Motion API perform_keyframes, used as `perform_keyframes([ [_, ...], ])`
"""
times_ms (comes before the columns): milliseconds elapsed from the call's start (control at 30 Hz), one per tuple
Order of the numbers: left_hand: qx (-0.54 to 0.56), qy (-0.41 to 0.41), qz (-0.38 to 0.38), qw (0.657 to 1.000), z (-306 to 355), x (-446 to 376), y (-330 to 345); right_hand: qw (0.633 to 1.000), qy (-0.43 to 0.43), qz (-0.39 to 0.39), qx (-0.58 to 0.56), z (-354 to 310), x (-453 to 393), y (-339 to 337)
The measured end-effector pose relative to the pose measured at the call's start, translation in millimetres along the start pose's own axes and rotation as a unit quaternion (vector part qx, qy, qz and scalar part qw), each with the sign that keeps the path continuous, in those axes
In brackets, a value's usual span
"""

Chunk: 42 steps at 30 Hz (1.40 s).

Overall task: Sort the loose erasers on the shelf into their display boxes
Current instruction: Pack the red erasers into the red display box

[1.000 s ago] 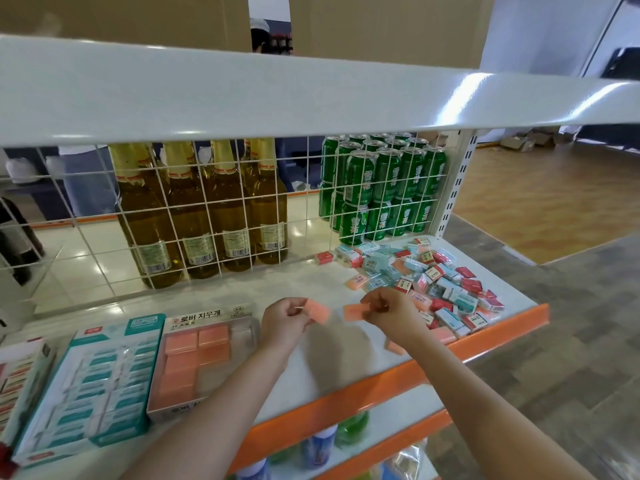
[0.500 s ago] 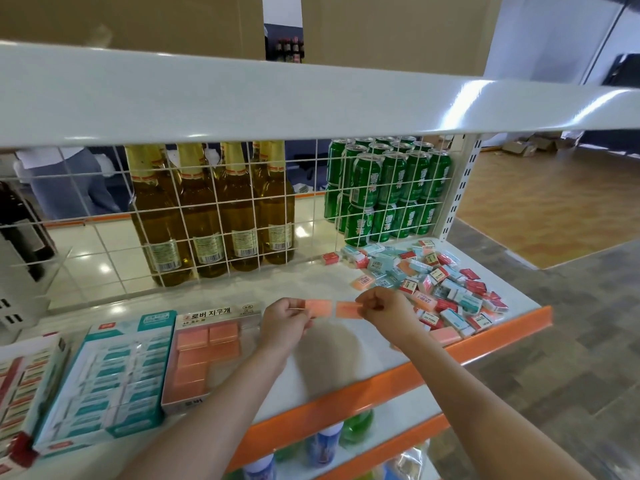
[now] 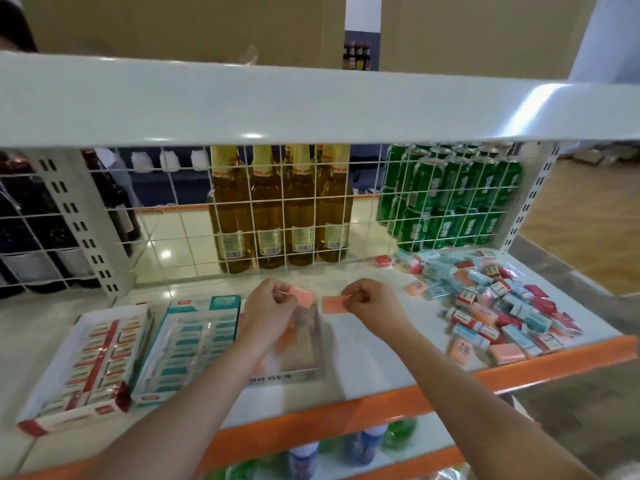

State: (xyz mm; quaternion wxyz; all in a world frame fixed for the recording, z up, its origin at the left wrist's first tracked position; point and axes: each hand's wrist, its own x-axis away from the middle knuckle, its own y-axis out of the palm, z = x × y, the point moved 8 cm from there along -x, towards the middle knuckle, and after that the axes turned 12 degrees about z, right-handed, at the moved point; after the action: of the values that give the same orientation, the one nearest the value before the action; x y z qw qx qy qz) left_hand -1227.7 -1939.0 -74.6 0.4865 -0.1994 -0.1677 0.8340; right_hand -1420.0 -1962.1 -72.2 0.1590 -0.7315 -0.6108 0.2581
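Note:
My left hand [image 3: 268, 308] pinches one orange eraser [image 3: 302, 293] above the clear display box [image 3: 308, 355] that holds orange erasers. My right hand [image 3: 372, 306] pinches a second orange eraser [image 3: 334, 304] just right of the first. The two erasers sit close together with a small gap. A pile of loose erasers [image 3: 498, 306] in orange, teal and red wrappers lies on the right part of the white shelf [image 3: 374, 372]. Left of the clear box stand a teal eraser box [image 3: 188, 344] and a red eraser box [image 3: 93, 362].
A wire grid [image 3: 277, 209] backs the shelf, with amber bottles [image 3: 280, 216] and green cans [image 3: 450, 199] behind it. A white upper shelf [image 3: 311, 105] hangs overhead. The orange shelf lip [image 3: 381, 400] runs along the front, with bottles on the shelf below.
The view has shifted left, so the boxes now sit nearer the middle. Both hands, each still pinching an orange eraser, have moved over the clear box.

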Motion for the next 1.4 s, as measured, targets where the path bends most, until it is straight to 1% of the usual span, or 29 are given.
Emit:
perform_keyframes([
  [67,-0.019,0.0,0.008,1.0,-8,-2,-14,1.0,-0.011,-0.02,0.016,-10,2,18],
  [233,-0.125,0.047,-0.006,0.991,-25,0,-37,0.995,-0.032,-0.067,0.062,-29,8,55],
  [367,-0.187,0.049,-0.009,0.981,-35,2,-43,0.99,-0.042,-0.101,0.092,-34,14,77],
  [467,-0.216,0.07,-0.018,0.974,-34,6,-43,0.987,-0.05,-0.105,0.115,-36,18,86],
  [600,-0.257,0.104,-0.009,0.961,-33,8,-44,0.982,-0.05,-0.104,0.151,-35,22,90],
  [667,-0.293,0.134,-0.002,0.947,-31,7,-44,0.979,-0.052,-0.1,0.167,-33,23,91],
  [733,-0.34,0.172,0.001,0.925,-29,4,-42,0.975,-0.059,-0.103,0.19,-33,25,92],
  [867,-0.414,0.188,-0.014,0.891,-32,2,-35,0.966,-0.078,-0.124,0.212,-33,31,97],
  [1000,-0.419,0.22,-0.032,0.88,-32,3,-30,0.958,-0.093,-0.144,0.232,-33,34,103],
  [1167,-0.393,0.252,-0.093,0.88,-33,4,-24,0.947,-0.137,-0.146,0.251,-40,35,105],
  [1233,-0.394,0.262,-0.113,0.873,-32,5,-23,0.945,-0.15,-0.146,0.251,-43,35,106],
  [1400,-0.401,0.283,-0.124,0.863,-27,6,-23,0.946,-0.158,-0.135,0.25,-46,36,106],
])
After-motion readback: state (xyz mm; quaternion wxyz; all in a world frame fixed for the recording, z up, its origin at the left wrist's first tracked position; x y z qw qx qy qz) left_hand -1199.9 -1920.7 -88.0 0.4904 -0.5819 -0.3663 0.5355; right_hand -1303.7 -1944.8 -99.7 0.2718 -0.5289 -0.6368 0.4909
